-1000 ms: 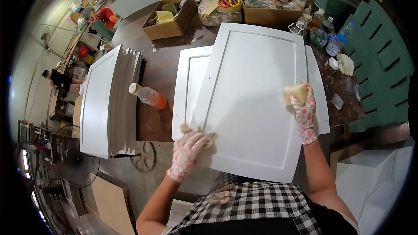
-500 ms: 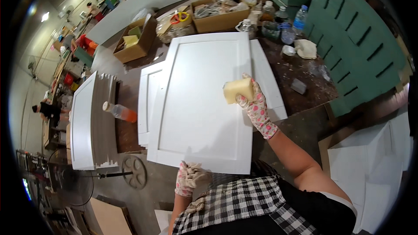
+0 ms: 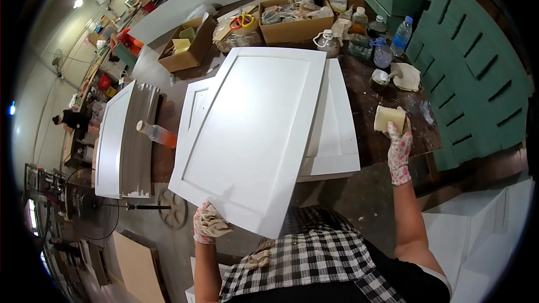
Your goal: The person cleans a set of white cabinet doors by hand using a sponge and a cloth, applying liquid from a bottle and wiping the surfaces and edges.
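Note:
A white cabinet door panel [image 3: 247,129] with a raised frame lies tilted across other white panels [image 3: 331,134] on the dark table. At its near left corner, my left hand [image 3: 206,225], in a spotted glove, is closed on a crumpled beige rag [image 3: 214,223] against the panel's edge; the fingertips are partly hidden. My right hand [image 3: 400,148], gloved alike, grips a pale yellow sponge block [image 3: 389,119] over the table's right part, away from the panel.
A bottle of orange liquid [image 3: 157,133] leans left of the panel, beside a stack of white panels [image 3: 120,140]. Cardboard boxes [image 3: 297,29], scissors [image 3: 242,21], several bottles [image 3: 402,36] and a white cloth [image 3: 405,77] line the back. Green slotted boards [image 3: 471,78] stand at right.
My right hand has carried the sponge block off the panel to the right. The panel has turned, its near end swinging left together with my left hand.

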Demonstrator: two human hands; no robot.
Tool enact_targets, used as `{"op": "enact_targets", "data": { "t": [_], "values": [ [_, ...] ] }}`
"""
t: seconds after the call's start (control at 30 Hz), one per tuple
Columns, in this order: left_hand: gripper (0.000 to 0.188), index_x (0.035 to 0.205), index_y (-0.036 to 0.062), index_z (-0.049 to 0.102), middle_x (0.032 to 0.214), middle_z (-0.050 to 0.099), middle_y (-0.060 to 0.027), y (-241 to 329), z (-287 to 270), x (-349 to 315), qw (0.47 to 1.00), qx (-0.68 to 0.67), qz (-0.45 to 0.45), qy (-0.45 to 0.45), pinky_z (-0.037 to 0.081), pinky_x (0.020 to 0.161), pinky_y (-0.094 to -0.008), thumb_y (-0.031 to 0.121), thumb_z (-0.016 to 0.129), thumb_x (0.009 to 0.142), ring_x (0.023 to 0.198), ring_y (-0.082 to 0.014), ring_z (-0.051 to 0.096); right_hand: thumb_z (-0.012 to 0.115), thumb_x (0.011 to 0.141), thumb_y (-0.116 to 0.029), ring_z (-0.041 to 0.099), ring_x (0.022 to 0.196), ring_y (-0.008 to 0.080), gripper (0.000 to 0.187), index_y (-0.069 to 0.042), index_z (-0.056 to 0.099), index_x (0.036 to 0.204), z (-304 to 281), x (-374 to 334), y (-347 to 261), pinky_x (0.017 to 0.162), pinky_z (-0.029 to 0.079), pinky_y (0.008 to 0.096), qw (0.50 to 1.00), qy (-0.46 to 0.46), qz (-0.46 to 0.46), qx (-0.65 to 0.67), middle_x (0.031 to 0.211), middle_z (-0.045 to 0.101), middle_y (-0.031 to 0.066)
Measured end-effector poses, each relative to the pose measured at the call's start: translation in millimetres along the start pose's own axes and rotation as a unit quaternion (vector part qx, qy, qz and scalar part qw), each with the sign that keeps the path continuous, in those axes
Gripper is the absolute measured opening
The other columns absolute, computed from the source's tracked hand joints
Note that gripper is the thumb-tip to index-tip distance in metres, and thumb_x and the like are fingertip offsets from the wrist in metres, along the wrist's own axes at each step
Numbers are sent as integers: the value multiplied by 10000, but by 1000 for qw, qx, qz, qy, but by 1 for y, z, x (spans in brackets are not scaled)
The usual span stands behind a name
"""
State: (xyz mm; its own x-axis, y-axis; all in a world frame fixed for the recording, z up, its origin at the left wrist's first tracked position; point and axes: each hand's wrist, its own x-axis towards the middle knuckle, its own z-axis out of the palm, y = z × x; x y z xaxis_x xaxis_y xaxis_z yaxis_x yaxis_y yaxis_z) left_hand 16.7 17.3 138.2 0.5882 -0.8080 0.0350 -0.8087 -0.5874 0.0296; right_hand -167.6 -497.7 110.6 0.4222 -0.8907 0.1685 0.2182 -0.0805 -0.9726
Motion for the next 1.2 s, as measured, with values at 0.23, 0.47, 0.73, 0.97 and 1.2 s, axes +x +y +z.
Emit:
{"op": "enact_targets", "data": {
  "t": [0.23, 0.47, 0.73, 0.97, 1.2],
  "values": [
    [663, 1110, 163, 658, 1108, 663, -40, -56, 15, -24, 981, -148, -120, -34, 472, 934, -371, 548, 716, 573, 1053, -245, 605, 646, 909, -180, 588, 1039, 137, 521, -66, 455, 1380, 18, -2, -6, 793, 544, 273, 994, -58, 28, 89, 1238, 560, 51],
    [374, 1106, 85, 576, 1024, 630, -104, -103, -21, -26, 292, -898, -315, 93, 561, 689, -396, 406, 454, 957, 828, -225, 634, 648, 901, -168, 570, 1025, 133, 531, -41, 443, 1374, 3, 25, -19, 810, 518, 274, 996, 38, -16, 73, 1209, 562, 55],
    [296, 1034, 68, 607, 952, 643, -86, -140, -91, -40, 851, -298, -393, 181, 544, 678, -386, 321, 530, 900, 787, -230, 633, 716, 795, -160, 542, 1174, 284, 632, -24, 442, 1348, -109, 174, 28, 988, 440, 363, 923, 134, -20, -361, 1310, 529, 172],
    [231, 972, 54, 633, 888, 655, -70, -118, -125, -56, 883, -203, -396, 147, 529, 669, -377, 247, 596, 850, 751, -234, 632, 734, 761, -257, 555, 1147, 356, 596, -43, 504, 1268, -93, 272, 67, 972, 459, 409, 816, 109, -38, -566, 1248, 559, 214],
    [173, 909, 40, 660, 825, 667, -54, -54, -152, -53, 916, -172, -341, 124, 515, 660, -368, 173, 662, 799, 716, -238, 631, 737, 751, -261, 492, 1235, 354, 879, -111, 269, 1480, -80, 292, 99, 1026, 430, 401, 791, 66, 55, -605, 1389, 422, 221]
  ]
}}
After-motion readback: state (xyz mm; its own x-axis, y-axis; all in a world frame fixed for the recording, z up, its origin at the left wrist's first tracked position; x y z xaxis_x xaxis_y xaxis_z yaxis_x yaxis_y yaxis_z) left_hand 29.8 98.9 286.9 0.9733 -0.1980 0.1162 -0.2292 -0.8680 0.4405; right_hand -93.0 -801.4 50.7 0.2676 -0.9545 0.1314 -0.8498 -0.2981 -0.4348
